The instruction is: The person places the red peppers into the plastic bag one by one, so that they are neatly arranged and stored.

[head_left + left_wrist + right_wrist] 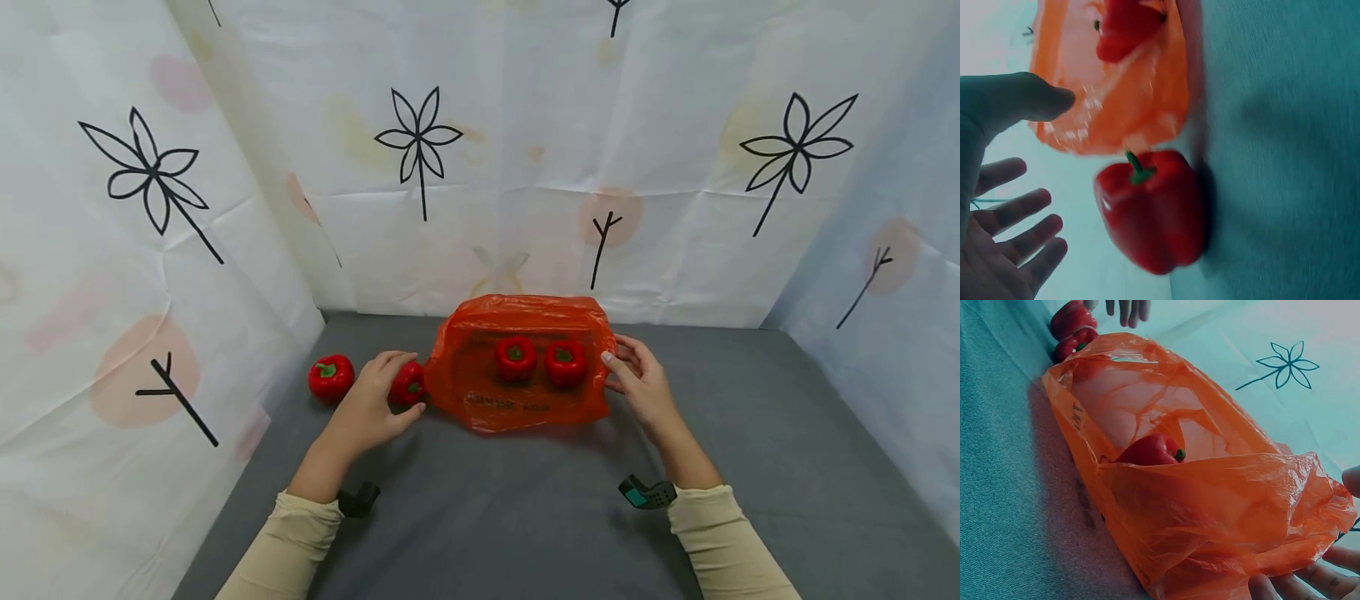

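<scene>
The first red bell pepper (331, 380) stands near the left edge of the grey cloth surface (480, 517), just to the left of the left hand (375, 402). The second red bell pepper (407, 380) sits just beside the left, open end of the orange plastic bag (465, 367); whether these two touch, I cannot tell. The third red bell pepper (515, 360) and the fourth red bell pepper (565, 365) are inside the bag, side by side. A wide stretch of cloth lies in front of the bag, between the forearms, and another one to the right of the right hand (645, 387).

The left hand is open, thumb and fingers apart and arched near the second pepper; in the left wrist view, this pepper is apart from the fingertips. The right hand pinches the right end of the bag, the thumb on one side and the fingers on the other. Both arms come in cream sleeves (300, 533), and each wrist carries a dark device (647, 493).

The cloth is slightly wrinkled. White curtains (510, 125) with black flower and twig drawings surround it at left, back and right; the right one looks bluish.
</scene>
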A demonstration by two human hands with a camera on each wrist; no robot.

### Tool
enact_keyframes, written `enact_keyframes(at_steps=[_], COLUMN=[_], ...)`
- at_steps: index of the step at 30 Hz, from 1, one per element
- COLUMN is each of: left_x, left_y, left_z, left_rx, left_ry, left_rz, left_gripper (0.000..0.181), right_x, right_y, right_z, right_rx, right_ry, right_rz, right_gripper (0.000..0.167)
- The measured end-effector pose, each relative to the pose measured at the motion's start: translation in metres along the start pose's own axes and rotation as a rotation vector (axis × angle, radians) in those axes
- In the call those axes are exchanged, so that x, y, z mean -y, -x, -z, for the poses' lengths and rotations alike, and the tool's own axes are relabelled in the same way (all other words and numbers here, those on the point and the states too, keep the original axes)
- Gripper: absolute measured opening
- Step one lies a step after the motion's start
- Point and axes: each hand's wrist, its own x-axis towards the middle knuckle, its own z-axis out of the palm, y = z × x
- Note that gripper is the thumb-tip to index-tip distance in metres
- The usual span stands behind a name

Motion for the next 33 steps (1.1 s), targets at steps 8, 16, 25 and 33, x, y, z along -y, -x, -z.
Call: enact_keyframes(at_steps=[8, 16, 25, 33], left_x=[0.019, 0.031, 0.039, 0.039], left_y=[-0.005, -0.010, -0.013, -0.016], left_z=[0.001, -0.003, -0.009, -0.010], left_rx=[0.082, 0.143, 0.190, 0.193], left_ry=[-0.051, -0.048, -0.037, -0.077], left_rz=[0.054, 0.099, 0.122, 0.125], left_gripper=[0.084, 0.090, 0.088, 0.086], right_x=[0.001, 0.001, -0.001, 0.000], right_y=[-0.001, -0.001, 0.000, 0.000], right_z=[0.000, 0.000, 0.000, -0.001], right_rx=[-0.003, -0.002, -0.002, -0.003], right_ry=[0.003, 0.001, 0.001, 0.010], right_rz=[0.000, -0.022, -0.018, -0.038], right_gripper=[0.060, 0.061, 0.060, 0.061])
